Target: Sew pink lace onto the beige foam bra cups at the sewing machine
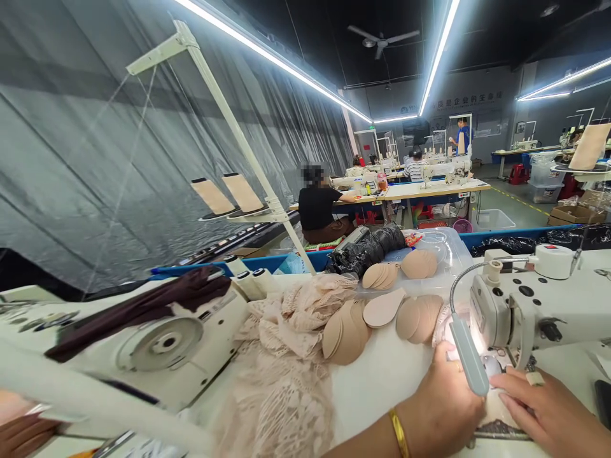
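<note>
At the sewing machine (510, 305) on the right, my left hand (449, 401) is curled onto a light beige lace piece (443, 326). A gold bracelet circles that wrist, and a grey lamp head (468, 356) covers some of the fingers. My right hand (544, 404) comes in from the right, thumb and forefinger pinched at the fabric's edge beside the needle area. The lamp and hands hide most of the stitching spot. Left of my hands lie stacks of beige bra cups (347, 334) and a heap of beige lace (286, 381).
A clear plastic bin lid (449, 248) carries more cups and a black plastic bundle (370, 248). Another machine (167, 350) with dark cloth stands at left, beside a thread stand (238, 121). Another person's hand (28, 432) shows lower left. A seated person (317, 207) works ahead.
</note>
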Demonstrator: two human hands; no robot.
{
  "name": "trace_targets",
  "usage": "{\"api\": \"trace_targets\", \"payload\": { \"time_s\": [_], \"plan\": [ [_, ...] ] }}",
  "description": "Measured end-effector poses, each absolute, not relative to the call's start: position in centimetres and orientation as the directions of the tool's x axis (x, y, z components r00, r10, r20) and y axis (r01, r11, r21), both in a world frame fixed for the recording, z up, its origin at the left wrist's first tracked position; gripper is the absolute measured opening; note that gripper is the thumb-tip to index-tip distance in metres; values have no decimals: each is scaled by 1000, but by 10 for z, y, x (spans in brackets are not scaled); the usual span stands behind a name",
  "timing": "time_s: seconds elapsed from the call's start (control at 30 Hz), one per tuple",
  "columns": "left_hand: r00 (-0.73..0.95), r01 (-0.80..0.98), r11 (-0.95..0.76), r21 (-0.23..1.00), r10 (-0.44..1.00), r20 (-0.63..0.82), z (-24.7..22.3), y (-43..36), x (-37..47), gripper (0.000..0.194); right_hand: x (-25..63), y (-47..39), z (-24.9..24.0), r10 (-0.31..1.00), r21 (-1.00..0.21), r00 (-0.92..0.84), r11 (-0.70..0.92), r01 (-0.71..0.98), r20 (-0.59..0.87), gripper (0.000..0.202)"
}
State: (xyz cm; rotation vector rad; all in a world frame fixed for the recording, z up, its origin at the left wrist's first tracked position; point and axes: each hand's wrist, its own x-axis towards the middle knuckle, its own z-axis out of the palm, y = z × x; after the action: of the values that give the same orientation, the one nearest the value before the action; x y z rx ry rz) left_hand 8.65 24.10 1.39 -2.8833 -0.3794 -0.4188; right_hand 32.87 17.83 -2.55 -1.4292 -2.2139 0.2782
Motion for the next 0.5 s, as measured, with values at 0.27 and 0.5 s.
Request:
{"api": "trace_targets", "payload": {
  "time_s": [0.27,0.5],
  "plan": [
    [876,312,-940,-139,228,424,14,252,85,12,325,183,-51,912,-301,-235,341,891,337,44],
    [899,293,-939,-179,207,385,7,277,94,17,336,196,-53,870,-184,-303,396,900,390,39]
  ]
}}
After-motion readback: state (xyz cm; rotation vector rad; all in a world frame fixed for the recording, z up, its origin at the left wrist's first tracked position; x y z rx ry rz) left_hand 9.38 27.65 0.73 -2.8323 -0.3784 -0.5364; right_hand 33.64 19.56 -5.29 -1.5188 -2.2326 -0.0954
